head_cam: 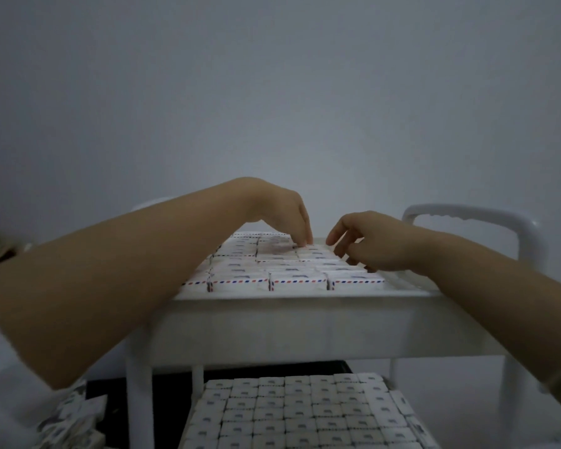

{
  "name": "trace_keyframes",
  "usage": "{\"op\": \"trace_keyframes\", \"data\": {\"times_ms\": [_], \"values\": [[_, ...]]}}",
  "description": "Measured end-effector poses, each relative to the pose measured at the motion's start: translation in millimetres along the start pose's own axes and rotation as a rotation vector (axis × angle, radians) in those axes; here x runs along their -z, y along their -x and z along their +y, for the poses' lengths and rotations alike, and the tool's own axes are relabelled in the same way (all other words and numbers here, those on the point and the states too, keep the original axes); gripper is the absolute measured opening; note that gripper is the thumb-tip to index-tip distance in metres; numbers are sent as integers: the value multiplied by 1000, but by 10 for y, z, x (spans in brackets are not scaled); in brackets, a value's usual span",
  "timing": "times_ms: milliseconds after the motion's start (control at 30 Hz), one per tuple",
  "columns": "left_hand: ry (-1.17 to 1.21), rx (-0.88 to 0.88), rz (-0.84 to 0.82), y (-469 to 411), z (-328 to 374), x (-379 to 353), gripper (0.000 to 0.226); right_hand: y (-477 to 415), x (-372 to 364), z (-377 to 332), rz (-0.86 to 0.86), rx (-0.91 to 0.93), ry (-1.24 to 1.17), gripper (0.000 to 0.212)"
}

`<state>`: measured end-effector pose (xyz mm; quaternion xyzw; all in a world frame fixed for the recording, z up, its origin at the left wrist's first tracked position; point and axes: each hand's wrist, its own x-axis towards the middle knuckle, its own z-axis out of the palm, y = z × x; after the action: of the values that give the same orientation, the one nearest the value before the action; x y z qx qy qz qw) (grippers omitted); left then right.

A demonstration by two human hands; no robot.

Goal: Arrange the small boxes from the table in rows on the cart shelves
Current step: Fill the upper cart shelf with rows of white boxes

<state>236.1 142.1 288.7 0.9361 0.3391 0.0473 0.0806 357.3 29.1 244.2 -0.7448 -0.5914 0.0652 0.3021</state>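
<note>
Here, boxes (274, 265) lie under left hand (280, 211) (top shelf (305, 322), ctr).

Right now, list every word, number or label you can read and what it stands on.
No text is readable.
Boxes on the top shelf: red-and-blue dashed edging, a dark mark on each lid, too blurred to read.
Boxes on the lower shelf: same dark marks, too small to read.
</note>
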Motion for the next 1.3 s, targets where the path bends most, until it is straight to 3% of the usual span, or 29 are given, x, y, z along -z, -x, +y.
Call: {"op": "trace_keyframes", "data": {"times_ms": [233,400,567,667,733,867,967,1100,1300], "values": [[-2,-15,100,253,36,-24,38,70,1,-67,182,76,51,39],[83,-128,498,887,23,115,34,337,-101,-387,567,305,115,40],[121,-193,758,1843,-437,-17,24,936,-720,-963,695,613,-28,28],[85,-150,1037,2320,-986,-444,19,1149,-1195,-1272,520,727,-122,30],[22,6,1129,2486,-1473,-883,16,1198,-1589,-1434,335,753,-84,32],[83,515,972,2672,-2693,-1922,19,1066,-2446,-1611,21,762,-9,31],[200,720,873,2900,-3344,-2484,17,846,-3009,-1643,-109,697,-10,31],[261,735,851,2874,-3688,-2765,16,418,-3633,-1739,-161,585,3,32],[156,709,780,2608,-4079,-2813,17,-223,-4414,-1930,-221,496,221,45]]}}
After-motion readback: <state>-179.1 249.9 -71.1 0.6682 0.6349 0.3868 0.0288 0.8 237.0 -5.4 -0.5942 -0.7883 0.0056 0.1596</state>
